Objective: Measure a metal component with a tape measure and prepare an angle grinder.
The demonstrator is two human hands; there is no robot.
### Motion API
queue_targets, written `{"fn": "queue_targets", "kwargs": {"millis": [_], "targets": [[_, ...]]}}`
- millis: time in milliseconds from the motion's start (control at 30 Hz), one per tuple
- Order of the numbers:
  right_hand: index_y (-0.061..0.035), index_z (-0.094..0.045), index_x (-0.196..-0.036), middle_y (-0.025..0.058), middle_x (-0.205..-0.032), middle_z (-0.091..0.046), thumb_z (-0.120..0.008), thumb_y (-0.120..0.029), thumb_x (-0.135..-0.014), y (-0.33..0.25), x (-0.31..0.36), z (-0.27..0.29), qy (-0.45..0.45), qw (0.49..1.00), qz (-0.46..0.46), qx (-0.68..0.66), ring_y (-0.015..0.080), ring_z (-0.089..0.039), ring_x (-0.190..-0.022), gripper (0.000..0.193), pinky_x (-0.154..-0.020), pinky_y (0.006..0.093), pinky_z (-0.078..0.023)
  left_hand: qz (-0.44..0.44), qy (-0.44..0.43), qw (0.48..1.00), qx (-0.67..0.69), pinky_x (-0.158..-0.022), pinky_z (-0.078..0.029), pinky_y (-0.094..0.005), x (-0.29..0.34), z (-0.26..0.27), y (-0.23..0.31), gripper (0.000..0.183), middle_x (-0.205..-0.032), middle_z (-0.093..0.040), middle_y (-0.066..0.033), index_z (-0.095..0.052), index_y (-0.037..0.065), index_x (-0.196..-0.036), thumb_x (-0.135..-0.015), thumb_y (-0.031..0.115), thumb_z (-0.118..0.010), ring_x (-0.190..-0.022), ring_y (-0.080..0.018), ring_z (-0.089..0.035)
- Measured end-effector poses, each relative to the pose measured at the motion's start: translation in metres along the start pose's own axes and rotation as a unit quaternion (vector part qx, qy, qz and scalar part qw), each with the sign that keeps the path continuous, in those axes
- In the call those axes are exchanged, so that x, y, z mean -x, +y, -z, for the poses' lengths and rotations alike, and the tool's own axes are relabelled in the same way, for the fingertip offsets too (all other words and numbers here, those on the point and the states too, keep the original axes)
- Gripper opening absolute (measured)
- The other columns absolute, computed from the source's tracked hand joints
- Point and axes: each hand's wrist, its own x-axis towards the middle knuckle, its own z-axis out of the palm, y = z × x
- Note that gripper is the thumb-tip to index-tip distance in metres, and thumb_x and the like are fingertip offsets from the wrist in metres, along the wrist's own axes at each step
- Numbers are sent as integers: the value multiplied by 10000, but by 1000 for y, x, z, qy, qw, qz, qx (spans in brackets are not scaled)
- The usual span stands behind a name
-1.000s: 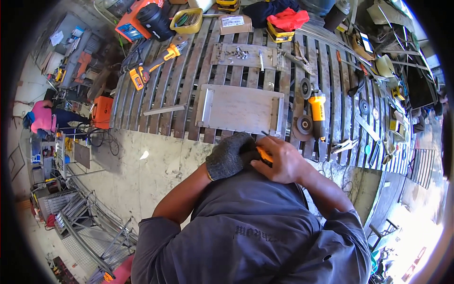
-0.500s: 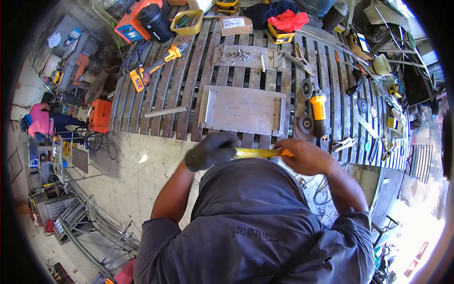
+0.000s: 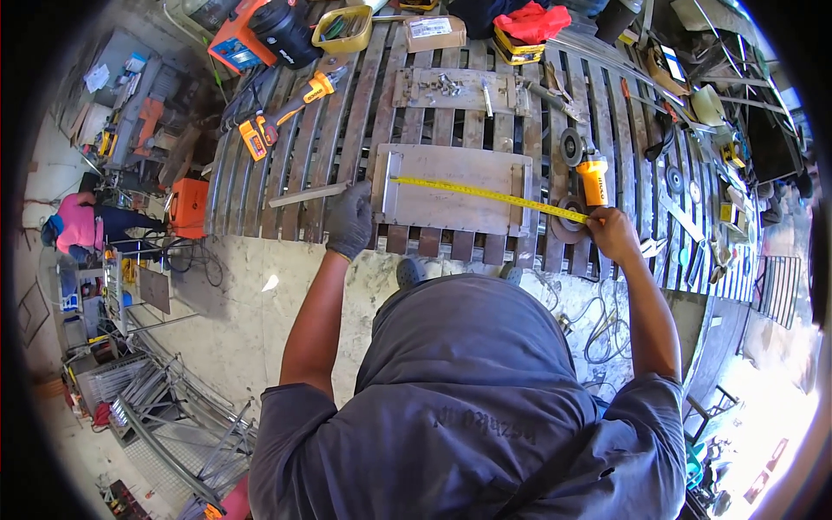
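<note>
Yellow tape (image 3: 485, 193) stretches over a flat grey metal plate (image 3: 442, 211), which lies on a bench (image 3: 494, 251) made of slats. One end is near the plate's left side, and the other goes past its right side. The right hand (image 3: 614, 234) is bare — its fingers are closed on the tape there, near a round disc (image 3: 568, 227). The left hand (image 3: 349, 221) wears a dark grey glove and is by the plate's left edge, close to a thin metal strip (image 3: 303, 196). I cannot tell if those fingers hold anything — or how wide apart they are. A yellow grinder (image 3: 594, 182) lies just beyond the right hand.
</note>
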Motion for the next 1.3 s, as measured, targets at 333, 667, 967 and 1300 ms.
{"fn": "queue_targets", "kwargs": {"millis": [333,667,967,1300], "targets": [[-67,-729,-1055,197,-963,-726,-652,-275,-957,1,-4,-29,-47,994,70,-74,392,-700,-909,243,-820,474,-550,5,-66,996,-62,-1035,-506,-415,-19,-12,-15,470,-1336,-650,-201,-616,41,-1348,-880,8,-645,-1229,-356,-632],[6,-731,-990,165,-746,-683,-686,-314,-946,-42,-36,-80,-98,942,29,-321,255,-671,-689,326,-676,395,-529,59,-142,988,25,-1046,-500,-412,-10,-13,-11,529,-1326,-652,-195,-599,23,-1368,-840,-1,-600,-1232,-342,-624],[6,-733,-1033,169,-759,-688,-650,-334,-960,-70,-25,-93,-39,954,2,-296,264,-688,-736,357,-716,394,-533,83,-159,984,7,-923,-537,-355,-13,-15,-32,506,-1208,-687,-154,-573,44,-1402,-902,41,-646,-1022,-243,-669],[-16,-735,-1089,219,-910,-737,-647,-385,-941,-70,-36,-90,-24,968,-8,-251,335,-728,-835,407,-787,417,-553,28,-68,991,-113,-992,-511,-449,-12,-8,-32,509,-1188,-683,-229,-635,52,-1326,-833,143,-721,-1087,-398,-650]]}}
